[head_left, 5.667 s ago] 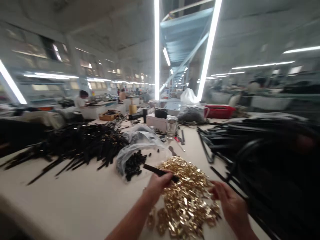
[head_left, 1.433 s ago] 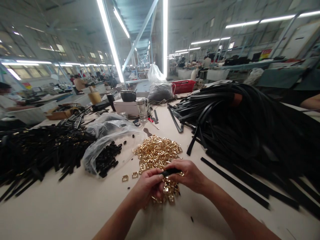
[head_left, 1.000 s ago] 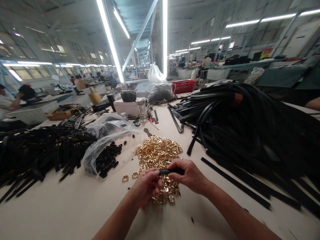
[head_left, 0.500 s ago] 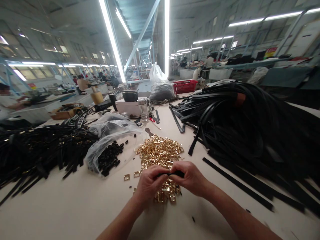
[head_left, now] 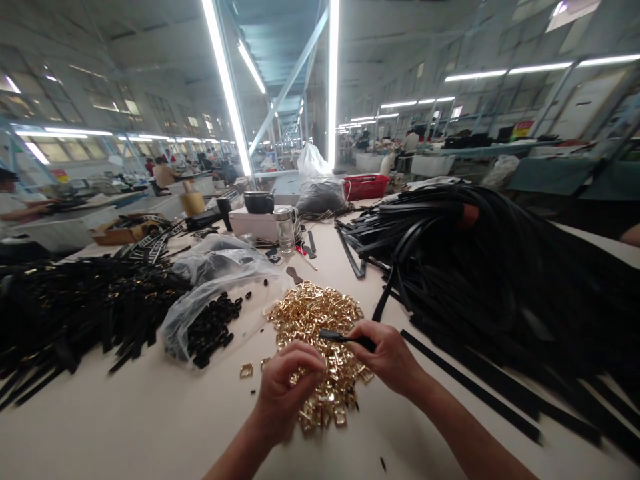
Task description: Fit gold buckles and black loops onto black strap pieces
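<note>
My right hand [head_left: 383, 350] grips a short black strap [head_left: 334, 335] above a heap of gold buckles [head_left: 320, 310]. The strap's flat end points left out of the fingers, and part of it shows under the palm. My left hand [head_left: 290, 383] is apart from the strap, over the left side of the heap. Its thumb and forefinger are pinched together; whatever they hold, if anything, is too small to make out. Left of the heap, black loops [head_left: 213, 327] spill from a clear plastic bag [head_left: 173, 330]. Two gold buckles lie loose beside the heap.
A large bundle of black straps [head_left: 480, 267] covers the right of the table, with single straps [head_left: 470, 387] in front. Black straps with buckles [head_left: 90, 300] pile up at left. A glass jar [head_left: 285, 232], a black cup [head_left: 259, 202] and a red basket [head_left: 367, 187] stand behind.
My left hand has come off the strap and moved down and left. My right hand keeps hold of the strap, whose end now shows. The view has shifted slightly.
</note>
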The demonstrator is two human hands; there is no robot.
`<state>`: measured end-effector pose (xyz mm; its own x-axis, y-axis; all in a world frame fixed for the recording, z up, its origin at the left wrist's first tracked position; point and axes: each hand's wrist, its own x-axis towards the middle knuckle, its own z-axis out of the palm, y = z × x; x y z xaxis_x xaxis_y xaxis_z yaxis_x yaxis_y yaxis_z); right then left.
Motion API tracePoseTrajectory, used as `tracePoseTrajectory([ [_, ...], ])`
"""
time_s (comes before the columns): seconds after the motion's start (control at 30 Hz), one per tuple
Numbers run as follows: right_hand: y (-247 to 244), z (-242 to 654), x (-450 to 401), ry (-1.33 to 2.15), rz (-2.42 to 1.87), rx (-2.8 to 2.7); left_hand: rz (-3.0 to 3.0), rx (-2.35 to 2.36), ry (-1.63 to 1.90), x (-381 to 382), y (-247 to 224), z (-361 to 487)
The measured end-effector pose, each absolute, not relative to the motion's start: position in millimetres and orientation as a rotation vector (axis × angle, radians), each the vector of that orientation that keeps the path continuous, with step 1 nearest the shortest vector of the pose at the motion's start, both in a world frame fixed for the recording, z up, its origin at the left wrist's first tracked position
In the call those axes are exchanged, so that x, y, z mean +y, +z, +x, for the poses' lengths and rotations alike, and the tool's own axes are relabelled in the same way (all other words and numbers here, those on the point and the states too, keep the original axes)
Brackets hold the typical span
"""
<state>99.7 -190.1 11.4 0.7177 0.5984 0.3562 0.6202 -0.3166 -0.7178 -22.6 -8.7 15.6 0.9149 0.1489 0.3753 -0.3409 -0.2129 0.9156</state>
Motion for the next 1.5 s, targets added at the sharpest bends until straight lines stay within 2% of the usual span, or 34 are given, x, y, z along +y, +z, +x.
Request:
tracePoseTrajectory([
  [0.07,13.7,101.6,-192.7,-0.037,-2.001,-0.910,1.713,-0.257,0.164,-10.6,12.1,-23.9],
  [0.13,14.4,99.3,-193.2,-0.045,-1.978,-0.931,1.701,-0.169,0.035,-11.3,2.8,-20.7],
  [0.3,7.0,84.2,-187.0,-0.057,-1.956,-1.062,1.454,0.255,0.134,-3.8,-21.5,-2.8],
  [0.63,-14.3,79.8,-171.8,-0.242,-1.887,-1.175,1.431,0.224,0.134,-7.3,-32.7,3.0],
  [0.9,-6.2,78.7,-179.1,-0.299,-2.024,-1.301,1.614,0.192,0.316,-11.1,-9.3,-7.4],
  [1.07,-5.2,105.6,-189.7,-0.359,-2.052,-1.119,1.807,0.186,0.641,16.1,3.5,-13.5],
  [1.13,-5.3,114.9,-194.6,-0.369,-2.060,-1.017,1.941,0.182,0.671,32.6,6.3,-21.4],
  [1.33,-11.1,131.3,-202.4,-0.356,-2.149,-0.873,2.285,0.218,0.377,63.2,-26.3,-59.0],
  [1.5,-14.7,134.4,-203.1,-0.360,-2.144,-0.818,2.572,0.073,0.169,33.6,-51.2,-49.3],
])
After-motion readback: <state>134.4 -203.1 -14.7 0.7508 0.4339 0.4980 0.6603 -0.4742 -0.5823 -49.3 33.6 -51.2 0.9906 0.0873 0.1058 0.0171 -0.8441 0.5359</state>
